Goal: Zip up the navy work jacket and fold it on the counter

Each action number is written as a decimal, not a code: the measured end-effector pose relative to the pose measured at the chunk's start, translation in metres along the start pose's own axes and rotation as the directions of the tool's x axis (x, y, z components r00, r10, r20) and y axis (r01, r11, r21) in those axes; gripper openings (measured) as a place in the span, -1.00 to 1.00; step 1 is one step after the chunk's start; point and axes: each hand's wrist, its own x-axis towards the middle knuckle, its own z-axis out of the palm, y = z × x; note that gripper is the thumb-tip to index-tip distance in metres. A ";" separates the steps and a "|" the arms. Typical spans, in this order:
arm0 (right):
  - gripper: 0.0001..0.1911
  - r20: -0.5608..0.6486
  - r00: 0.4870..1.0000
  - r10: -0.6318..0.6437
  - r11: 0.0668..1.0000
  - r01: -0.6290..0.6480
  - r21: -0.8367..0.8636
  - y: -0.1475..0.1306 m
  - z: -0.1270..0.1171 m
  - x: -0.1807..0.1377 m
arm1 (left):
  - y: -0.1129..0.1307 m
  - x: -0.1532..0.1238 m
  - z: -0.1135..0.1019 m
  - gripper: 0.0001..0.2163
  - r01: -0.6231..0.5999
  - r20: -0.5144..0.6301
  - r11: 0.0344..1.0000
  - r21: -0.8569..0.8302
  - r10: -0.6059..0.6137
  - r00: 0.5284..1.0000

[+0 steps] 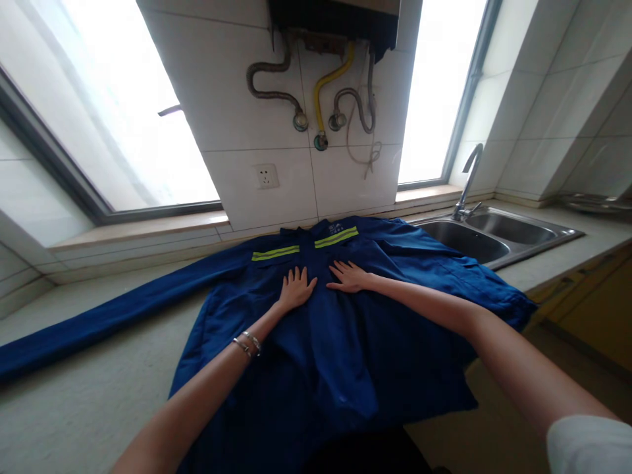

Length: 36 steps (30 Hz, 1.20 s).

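A pale speckled stone table [99,395] runs along a white tiled wall from the near left to the far right. Two bright windows, one at far left [123,118] and one at far right [439,85], flank the wall.

Spread flat on the table, front side down toward the near edge, lies a dark blue long-sleeved work jacket [316,375]. Its collar points to the far wall and its hem hangs over the near edge. One sleeve [99,322] stretches out straight to the left along the table. The other side drapes to the right, reaching the rim of a double-bowl stainless steel sink [494,240] with a curved chrome tap [469,178].

Above the jacket, grey corrugated hoses [271,85] and a yellow hose [332,79] hang from a dark wall unit.

The left hand [296,288] and the right hand [349,276] lie near each other on the upper middle of the jacket. Both are flat, palms down and fingers spread, gripping nothing. They press on the cloth just below two yellow-green reflective stripes [336,237].

Thin silver bracelets [248,343] circle the left wrist. A white wall socket [267,176] sits on the tiles beyond the collar.
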 end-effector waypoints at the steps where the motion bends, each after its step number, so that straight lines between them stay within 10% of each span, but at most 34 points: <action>1: -0.04 0.010 1.000 -0.007 1.000 0.007 0.008 0.001 -0.003 0.005 | -0.001 0.002 -0.001 -0.30 0.001 0.003 1.000 0.001 -0.001 1.000; 10: -0.25 -0.042 0.991 -0.126 0.992 0.125 -0.026 -0.039 -0.049 -0.029 | 0.023 -0.026 -0.054 -0.41 -0.044 -0.134 0.994 0.099 0.057 0.989; 15: -0.55 -0.235 0.936 -0.263 0.964 0.265 -0.020 -0.100 -0.071 -0.149 | 0.044 -0.116 -0.102 -0.50 -0.416 -0.167 0.904 0.099 0.427 0.889; 21: -0.20 -0.279 0.881 -0.382 0.917 0.399 0.007 -0.138 -0.032 -0.227 | 0.027 -0.239 -0.108 -0.23 -0.629 0.126 0.774 -0.073 0.633 0.764; 31: -0.62 -0.179 0.918 -0.354 0.903 0.386 0.192 -0.113 -0.025 -0.226 | -0.061 -0.287 -0.098 -0.12 -0.420 0.475 0.901 0.110 0.323 0.819; 36: -0.66 -0.196 0.945 -0.260 0.894 0.313 0.320 -0.113 -0.026 -0.227 | -0.093 -0.314 -0.094 -0.33 -0.209 0.481 0.866 0.455 -0.042 0.876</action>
